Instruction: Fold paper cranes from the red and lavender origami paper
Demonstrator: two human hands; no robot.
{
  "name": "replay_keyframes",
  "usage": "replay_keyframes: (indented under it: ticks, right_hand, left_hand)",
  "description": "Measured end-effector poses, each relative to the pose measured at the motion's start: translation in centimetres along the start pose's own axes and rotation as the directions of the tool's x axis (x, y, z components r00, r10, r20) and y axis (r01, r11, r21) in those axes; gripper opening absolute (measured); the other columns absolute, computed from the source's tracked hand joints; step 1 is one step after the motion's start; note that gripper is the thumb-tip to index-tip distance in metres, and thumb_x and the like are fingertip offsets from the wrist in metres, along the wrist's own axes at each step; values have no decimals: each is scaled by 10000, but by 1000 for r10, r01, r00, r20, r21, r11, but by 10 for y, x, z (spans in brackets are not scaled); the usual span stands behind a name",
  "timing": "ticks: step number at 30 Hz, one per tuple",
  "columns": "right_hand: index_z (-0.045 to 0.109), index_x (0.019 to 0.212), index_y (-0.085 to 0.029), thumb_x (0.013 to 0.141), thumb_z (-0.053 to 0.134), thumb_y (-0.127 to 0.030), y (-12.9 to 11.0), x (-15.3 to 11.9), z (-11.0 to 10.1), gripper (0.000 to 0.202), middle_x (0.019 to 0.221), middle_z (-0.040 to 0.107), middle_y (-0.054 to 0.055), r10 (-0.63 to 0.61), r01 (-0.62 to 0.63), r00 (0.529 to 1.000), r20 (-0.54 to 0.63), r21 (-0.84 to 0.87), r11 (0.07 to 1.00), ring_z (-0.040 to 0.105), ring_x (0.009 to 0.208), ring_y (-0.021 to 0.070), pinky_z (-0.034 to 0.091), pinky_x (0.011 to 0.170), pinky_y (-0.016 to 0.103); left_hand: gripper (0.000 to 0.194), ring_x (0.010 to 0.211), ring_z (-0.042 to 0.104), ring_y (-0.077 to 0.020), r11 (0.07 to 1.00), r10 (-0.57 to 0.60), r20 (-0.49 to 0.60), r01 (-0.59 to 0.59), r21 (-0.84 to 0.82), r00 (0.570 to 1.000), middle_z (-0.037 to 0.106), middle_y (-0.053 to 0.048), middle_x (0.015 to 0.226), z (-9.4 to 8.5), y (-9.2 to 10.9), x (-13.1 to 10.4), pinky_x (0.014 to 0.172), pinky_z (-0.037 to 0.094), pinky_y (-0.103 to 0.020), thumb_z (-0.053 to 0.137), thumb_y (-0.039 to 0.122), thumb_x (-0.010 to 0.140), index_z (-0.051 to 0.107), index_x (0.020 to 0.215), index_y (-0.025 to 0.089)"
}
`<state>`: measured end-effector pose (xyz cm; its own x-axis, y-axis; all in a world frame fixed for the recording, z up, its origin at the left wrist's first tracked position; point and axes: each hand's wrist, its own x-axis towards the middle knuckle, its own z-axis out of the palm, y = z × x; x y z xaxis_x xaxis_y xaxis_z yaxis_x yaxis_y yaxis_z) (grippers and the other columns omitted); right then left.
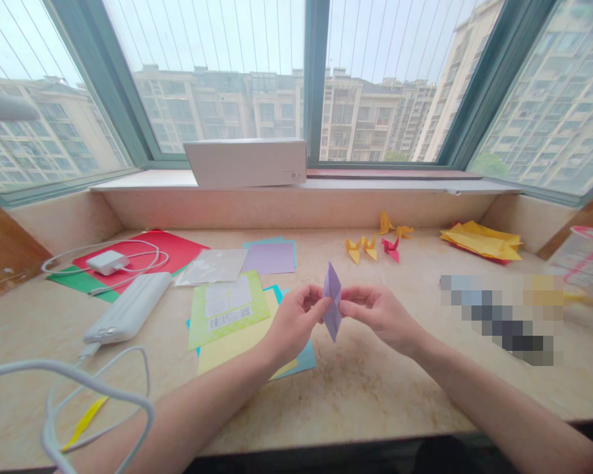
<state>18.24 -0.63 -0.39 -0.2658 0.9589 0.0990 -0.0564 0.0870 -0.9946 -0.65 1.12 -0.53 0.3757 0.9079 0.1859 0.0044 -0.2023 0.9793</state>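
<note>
A purple folded paper (332, 303), a narrow diamond standing upright, is held above the counter between both hands. My left hand (300, 315) pinches its left side, thumb in front. From the right, my right hand (375, 311) grips the other edge between thumb and fingers. Below and left of my left hand lie a pale yellow sheet (227, 345) and a green dotted packet (230, 309) with a label. Beyond the hands stand small folded paper cranes: yellow ones (353, 250) and a red one (390, 249).
A white power bank (128, 308), cables and a charger (107, 262) lie at left by red paper (178, 250). Purple sheets (271, 257) sit behind the packet. Yellow papers (481, 241) are stacked at right. A white box (247, 164) stands on the windowsill.
</note>
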Motion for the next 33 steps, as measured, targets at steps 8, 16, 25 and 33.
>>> replay_keyframes:
  ticks: [8, 16, 25, 33]
  right_hand:
    - [804, 971, -226, 782, 741, -483, -8, 3, -2, 326, 874, 788, 28, -77, 81, 993, 87, -40, 996, 715, 910, 240, 539, 891, 421]
    - [792, 960, -194, 677, 805, -512, -7, 3, -1, 426, 822, 775, 49, -41, 42, 999, -4, 19, 999, 715, 843, 235, 561, 760, 376]
    - [779, 838, -167, 639, 835, -521, -1, 4, -3, 410, 739, 754, 42, -6, 7, 999, -44, 14, 1000, 707, 739, 203, 549, 697, 333]
    - [735, 771, -172, 720, 814, -441, 2, 6, 1, 285, 733, 738, 15, -45, 46, 995, -87, 3, 999, 662, 677, 150, 512, 699, 303]
  left_hand:
    - [297, 712, 619, -179, 993, -13, 17, 11, 114, 1000, 686, -39, 792, -2, 7, 3, 657, 473, -277, 660, 453, 843, 640, 880, 159]
    - [302, 689, 635, -189, 994, -18, 13, 16, 105, 1000, 699, -34, 759, 2, 8, 2, 636, 491, -275, 690, 476, 800, 655, 830, 178]
    - [284, 664, 624, -171, 996, -6, 23, 4, 90, 1000, 692, -25, 733, 3, 8, 1, 626, 493, -265, 676, 456, 824, 663, 819, 172]
    - [285, 753, 652, -183, 1000, -4, 43, 3, 17, 999, 713, -78, 874, 6, 9, -5, 714, 523, -303, 622, 419, 899, 639, 951, 139]
